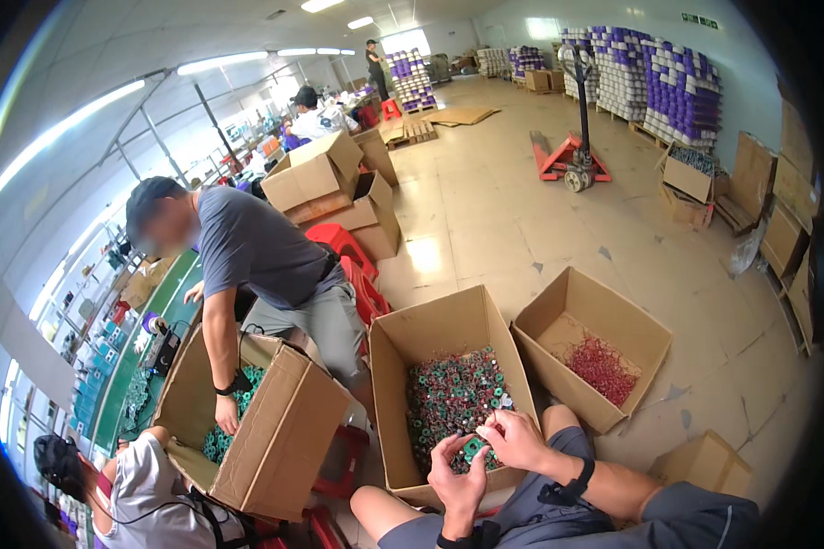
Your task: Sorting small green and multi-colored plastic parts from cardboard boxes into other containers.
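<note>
Both my hands are above the near end of an open cardboard box (pixel 444 320) filled with small green ring-shaped parts and dark and reddish bits. My left hand (pixel 460 478) curls its thumb and fingers around a small green ring-shaped part (pixel 473 448). Close beside it, my right hand (pixel 519 441) has its fingertips pinched together near that part. Whatever sits in the pinch is too small to make out. To the right, a second cardboard box (pixel 566 311) holds a loose heap of thin red wire-like pieces (pixel 602 370).
On the left, a co-worker (pixel 256 242) reaches into a tilted carton (pixel 288 439) of green parts; another person (pixel 146 485) sits nearer. Red stools (pixel 362 288) stand behind my box. Farther off are stacked cartons (pixel 325 174), a red pallet jack (pixel 572 160) and a green conveyor (pixel 124 389).
</note>
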Demonstrator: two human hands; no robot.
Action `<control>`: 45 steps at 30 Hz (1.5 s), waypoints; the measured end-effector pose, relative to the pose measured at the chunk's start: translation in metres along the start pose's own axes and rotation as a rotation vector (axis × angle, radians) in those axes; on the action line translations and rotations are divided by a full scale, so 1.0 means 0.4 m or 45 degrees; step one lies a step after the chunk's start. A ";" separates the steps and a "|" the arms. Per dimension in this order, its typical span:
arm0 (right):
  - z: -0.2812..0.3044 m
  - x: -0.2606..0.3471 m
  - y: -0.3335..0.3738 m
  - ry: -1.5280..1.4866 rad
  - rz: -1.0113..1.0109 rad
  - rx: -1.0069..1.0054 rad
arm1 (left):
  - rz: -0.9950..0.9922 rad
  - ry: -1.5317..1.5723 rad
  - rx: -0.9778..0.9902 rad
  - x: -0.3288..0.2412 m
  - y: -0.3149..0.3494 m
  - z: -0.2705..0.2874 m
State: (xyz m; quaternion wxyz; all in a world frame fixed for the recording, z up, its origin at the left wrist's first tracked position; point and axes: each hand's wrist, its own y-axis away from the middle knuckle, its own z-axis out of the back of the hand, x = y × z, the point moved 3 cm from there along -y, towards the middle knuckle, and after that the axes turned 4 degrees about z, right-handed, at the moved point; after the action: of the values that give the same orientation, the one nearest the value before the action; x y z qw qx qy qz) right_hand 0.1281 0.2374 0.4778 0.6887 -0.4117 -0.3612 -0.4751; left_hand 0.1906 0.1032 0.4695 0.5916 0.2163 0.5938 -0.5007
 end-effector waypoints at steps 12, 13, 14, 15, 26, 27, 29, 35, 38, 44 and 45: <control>0.037 -0.017 0.029 -0.131 0.058 -0.010 | 0.039 -0.018 0.043 -0.071 0.027 -0.014; 0.033 -0.003 0.037 -0.127 0.058 -0.009 | 0.039 -0.015 0.042 -0.063 0.033 -0.008; 0.026 0.011 0.041 -0.131 0.146 0.027 | 0.042 -0.016 0.024 -0.055 0.034 -0.002; 0.018 0.018 0.044 -0.131 0.234 0.061 | 0.044 -0.016 0.008 -0.047 0.030 0.001; -0.033 0.012 0.008 -0.037 0.170 0.078 | 0.147 0.196 0.036 0.036 0.015 0.012; -0.040 -0.006 0.007 -0.027 0.166 0.055 | 0.199 0.170 0.031 0.045 0.006 0.009; -0.053 -0.062 0.014 -0.278 -0.154 0.146 | 0.170 0.207 0.109 0.051 0.018 0.005; -0.020 -0.126 0.011 -0.289 -0.312 0.137 | 0.183 0.210 0.168 0.081 0.004 -0.039; -0.019 -0.085 -0.002 -0.169 -0.119 0.086 | 0.284 0.252 0.149 0.104 -0.002 -0.048; -0.056 -0.087 -0.007 -0.147 -0.109 0.217 | 0.321 0.205 0.078 0.163 0.014 -0.030; -0.064 -0.100 -0.015 -0.159 -0.138 0.217 | 0.296 0.225 0.036 0.149 0.014 -0.022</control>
State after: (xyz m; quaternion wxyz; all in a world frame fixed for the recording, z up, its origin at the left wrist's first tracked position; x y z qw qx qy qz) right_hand 0.1137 0.2271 0.4331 0.6706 -0.3602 -0.4642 -0.4528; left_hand 0.1790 0.0931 0.4111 0.5877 0.3352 0.6075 -0.4162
